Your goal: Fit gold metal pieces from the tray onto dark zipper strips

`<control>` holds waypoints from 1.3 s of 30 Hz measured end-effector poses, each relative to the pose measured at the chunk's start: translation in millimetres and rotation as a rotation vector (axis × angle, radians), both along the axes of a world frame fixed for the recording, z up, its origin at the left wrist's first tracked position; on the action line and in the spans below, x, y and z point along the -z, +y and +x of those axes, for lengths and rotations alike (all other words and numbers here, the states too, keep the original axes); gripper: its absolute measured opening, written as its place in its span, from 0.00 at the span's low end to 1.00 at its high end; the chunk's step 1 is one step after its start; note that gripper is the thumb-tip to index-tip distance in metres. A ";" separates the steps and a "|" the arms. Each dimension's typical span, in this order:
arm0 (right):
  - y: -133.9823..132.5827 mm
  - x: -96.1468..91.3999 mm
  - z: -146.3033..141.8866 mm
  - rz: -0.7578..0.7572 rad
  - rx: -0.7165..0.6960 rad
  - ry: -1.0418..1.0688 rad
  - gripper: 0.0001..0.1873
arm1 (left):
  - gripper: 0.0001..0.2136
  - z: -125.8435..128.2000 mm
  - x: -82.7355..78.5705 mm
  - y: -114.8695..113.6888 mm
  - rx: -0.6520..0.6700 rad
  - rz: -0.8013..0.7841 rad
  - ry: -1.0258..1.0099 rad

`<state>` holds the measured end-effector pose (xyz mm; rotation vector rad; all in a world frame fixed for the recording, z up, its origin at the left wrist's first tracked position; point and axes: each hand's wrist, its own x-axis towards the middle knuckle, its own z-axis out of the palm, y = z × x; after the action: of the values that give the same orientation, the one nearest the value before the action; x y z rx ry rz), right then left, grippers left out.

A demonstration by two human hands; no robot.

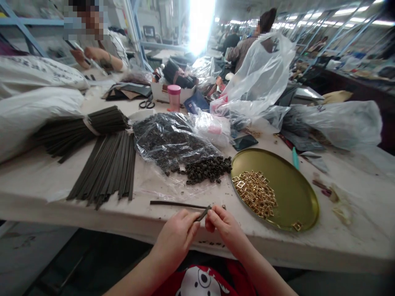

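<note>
At the table's front edge, my left hand (177,232) pinches a dark strap (203,213) between thumb and fingers. Close beside it, my right hand (224,226) is closed on the far end of the same strap; a small detail at the fingertips is too fine to make out. Another dark strip (173,203) lies flat just behind my hands. To the right, a round gold tray (290,189) carries a heap of small gold buckles (256,193), with a buckle (297,225) apart near its front rim. Small black loops (206,170) spill from a clear plastic bag (173,135).
Left of the bag lie loose dark strips (108,164) and a banded bundle (83,123). Scissors (147,103), a pink-lidded jar (174,98), a phone (245,142) and a teal-handled tool (295,158) lie farther back. Two people (105,51) (247,49) are beyond the table.
</note>
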<state>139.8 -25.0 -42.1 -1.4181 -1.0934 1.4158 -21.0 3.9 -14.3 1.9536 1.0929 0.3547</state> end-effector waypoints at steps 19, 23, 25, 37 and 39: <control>92.0 40.7 77.9 0.232 0.014 -0.918 0.05 | 0.02 29.3 26.1 33.3 -0.418 -1.035 -0.481; 78.7 33.8 76.0 0.213 0.004 -0.826 0.06 | 0.02 31.6 27.4 40.4 -0.396 -1.139 -0.527; 68.7 26.6 72.0 0.144 0.023 -0.586 0.09 | 0.03 33.5 26.5 42.4 -0.365 -1.184 -0.539; 26.9 10.3 40.3 -0.154 0.169 0.458 0.14 | 0.11 43.5 17.8 26.0 -0.330 -0.672 -0.355; 24.2 8.7 38.1 -0.180 0.209 0.543 0.14 | 0.11 41.8 15.6 22.2 -0.329 -0.595 -0.350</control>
<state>178.0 -0.8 -50.8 -1.1260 -0.4696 1.6404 20.8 26.1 -30.0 1.1422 1.1245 0.4639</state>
